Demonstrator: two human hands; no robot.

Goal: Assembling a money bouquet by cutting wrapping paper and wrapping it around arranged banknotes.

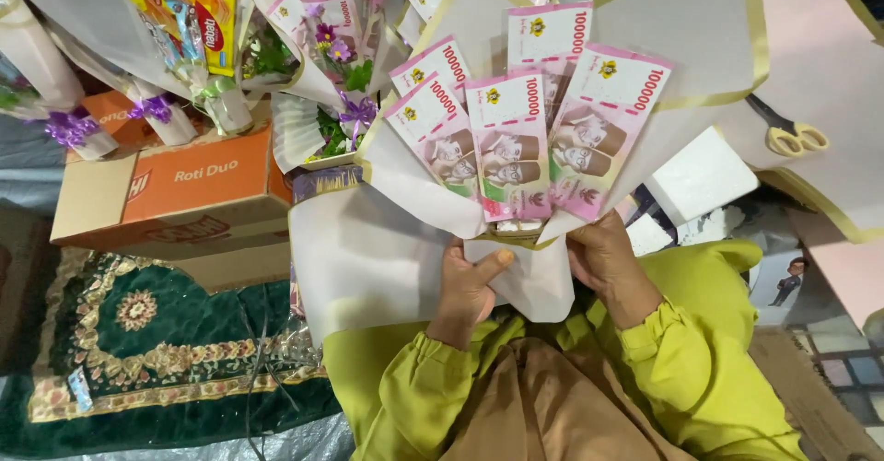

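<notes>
The lower stem of the banknote bouquet [516, 148] is hidden behind both hands, and its white wrapping paper [387, 258] covers what lies under it. Finished small bouquets [184, 65] at 10 o'clock are cut by the top edge. An orange cardboard box [198, 185] at 9 o'clock is near; yellow scissors [787, 134] lie at 2 o'clock. The left hand [470, 291] closes around the wrapped base, thumb up. The right hand [608, 263] holds the paper's right fold; its fingertips cannot be seen.
</notes>
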